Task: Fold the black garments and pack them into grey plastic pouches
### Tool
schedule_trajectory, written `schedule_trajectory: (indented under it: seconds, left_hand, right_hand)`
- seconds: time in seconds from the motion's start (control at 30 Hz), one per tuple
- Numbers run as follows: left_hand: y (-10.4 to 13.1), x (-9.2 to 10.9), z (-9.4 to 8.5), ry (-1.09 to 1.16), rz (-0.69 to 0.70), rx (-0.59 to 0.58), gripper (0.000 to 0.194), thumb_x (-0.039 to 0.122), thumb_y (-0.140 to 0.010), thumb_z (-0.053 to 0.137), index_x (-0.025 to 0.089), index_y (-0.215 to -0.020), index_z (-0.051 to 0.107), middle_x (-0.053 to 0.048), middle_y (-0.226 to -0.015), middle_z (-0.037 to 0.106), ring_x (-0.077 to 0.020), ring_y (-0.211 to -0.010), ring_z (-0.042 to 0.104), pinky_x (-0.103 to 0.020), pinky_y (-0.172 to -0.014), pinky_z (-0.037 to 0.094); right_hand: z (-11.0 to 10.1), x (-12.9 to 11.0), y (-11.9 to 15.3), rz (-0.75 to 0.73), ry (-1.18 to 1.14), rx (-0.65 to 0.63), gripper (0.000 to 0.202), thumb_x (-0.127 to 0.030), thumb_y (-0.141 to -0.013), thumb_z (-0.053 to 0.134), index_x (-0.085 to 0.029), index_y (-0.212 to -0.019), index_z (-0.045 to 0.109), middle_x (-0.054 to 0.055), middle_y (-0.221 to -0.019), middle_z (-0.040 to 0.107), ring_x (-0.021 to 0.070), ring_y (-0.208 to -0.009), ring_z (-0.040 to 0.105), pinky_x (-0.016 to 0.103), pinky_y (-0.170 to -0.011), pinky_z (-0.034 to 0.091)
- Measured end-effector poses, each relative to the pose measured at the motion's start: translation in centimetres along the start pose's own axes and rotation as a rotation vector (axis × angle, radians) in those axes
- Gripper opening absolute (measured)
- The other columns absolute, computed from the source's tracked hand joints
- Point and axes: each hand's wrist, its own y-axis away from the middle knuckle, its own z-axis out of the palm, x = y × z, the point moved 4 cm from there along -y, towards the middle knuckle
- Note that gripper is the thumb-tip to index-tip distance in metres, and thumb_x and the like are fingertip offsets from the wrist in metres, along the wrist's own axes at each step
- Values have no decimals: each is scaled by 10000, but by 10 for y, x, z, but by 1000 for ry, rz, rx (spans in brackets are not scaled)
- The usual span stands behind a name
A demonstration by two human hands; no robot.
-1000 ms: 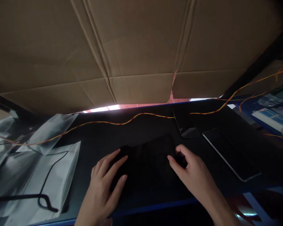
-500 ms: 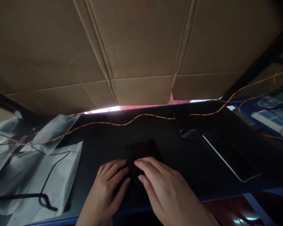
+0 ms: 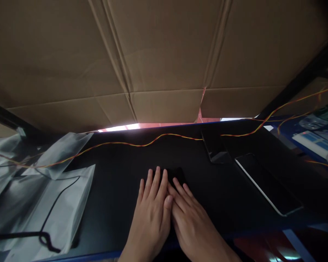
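Clear plastic bags [image 3: 71,207] are lying heaped at the left of the black desk [image 3: 112,171], their contents too dim for me to make out, and a dark cord [image 3: 16,235] is looping over them. A red-and-yellow wire [image 3: 120,143] is snaking along the back, crossing the bags and vanishing at the smaller phone [image 3: 215,147]. Near the front edge, a person's left hand [image 3: 153,214] and right hand [image 3: 191,222] are resting side by side, palms down, fingers [image 3: 155,183] extended and slightly apart. Beneath them a black item [image 3: 179,174] is lying mostly hidden, its dull surface blending into the desk. Rightward, both phones are lying aslant, the larger phone [image 3: 268,183] nearer; beyond, a white strip with blue panels [image 3: 313,140] is showing.
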Motion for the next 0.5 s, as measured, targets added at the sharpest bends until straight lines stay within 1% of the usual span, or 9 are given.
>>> schedule_trajectory:
  seconds: [0.07,0.1,0.17,0.23,0.27,0.3,0.37,0.43,0.5]
  left_hand:
    - [7,-3,4,-27,18,-6,661,236,-1166,353,212,-1787,128,-150,-1771,432,-360,-1677,335,-683,-1238,475]
    - [10,-5,4,-48,26,-10,671,237,-1164,359,198,-1788,115,-152,-1768,434,-350,-1676,337,-662,-1246,475]
    - [12,-5,4,-85,33,-23,694,242,-1157,376,180,-1789,96,-155,-1763,442,-341,-1676,340,-628,-1263,466]
    - [11,-4,5,-103,22,-40,708,240,-1148,386,181,-1790,95,-154,-1761,445,-348,-1679,330,-637,-1279,440]
    - [10,-4,6,-108,19,-46,711,237,-1143,384,184,-1791,96,-154,-1763,442,-355,-1682,321,-651,-1284,424]
    - [9,-3,8,-112,20,-48,712,230,-1139,376,186,-1791,95,-154,-1766,436,-362,-1685,311,-668,-1288,409]
    - [7,-1,10,-117,28,-49,716,203,-1127,348,188,-1792,82,-154,-1776,417,-368,-1692,288,-690,-1291,387]
    - [8,0,13,-123,35,-47,730,191,-1117,343,181,-1792,62,-158,-1782,403,-371,-1698,269,-695,-1294,380]
    - [9,-1,13,-130,34,-47,746,185,-1112,359,169,-1791,50,-166,-1781,400,-376,-1699,263,-695,-1293,383]
  right_hand:
    - [-5,3,3,34,-69,-24,702,-42,-1047,457,-215,-1725,402,78,-1699,511,283,-1606,440,524,-1278,473]
    - [-10,5,4,63,-104,-3,694,-51,-1051,461,-237,-1718,420,70,-1679,544,274,-1573,499,506,-1261,499]
    - [-22,11,3,126,-144,113,689,-50,-1054,442,-276,-1706,449,61,-1633,607,269,-1519,574,503,-1227,544]
    - [-28,14,-1,158,-128,234,706,-36,-1057,409,-286,-1718,422,66,-1648,594,280,-1544,545,545,-1234,535]
    - [-27,14,-4,155,-110,255,699,-50,-1070,405,-277,-1731,392,70,-1679,559,290,-1578,498,574,-1254,507]
    - [-24,14,-7,149,-91,240,675,-88,-1095,415,-260,-1745,357,76,-1712,513,300,-1609,448,597,-1274,475]
    - [-11,14,-13,163,-50,162,630,-234,-1152,449,-213,-1763,297,103,-1759,424,318,-1644,374,614,-1294,438]
    - [1,16,-15,197,-5,89,671,-403,-1173,469,-179,-1770,260,125,-1778,361,339,-1660,325,629,-1299,420]
    - [9,19,-14,230,35,56,705,-479,-1175,453,-177,-1774,235,120,-1789,321,348,-1672,282,650,-1308,393]
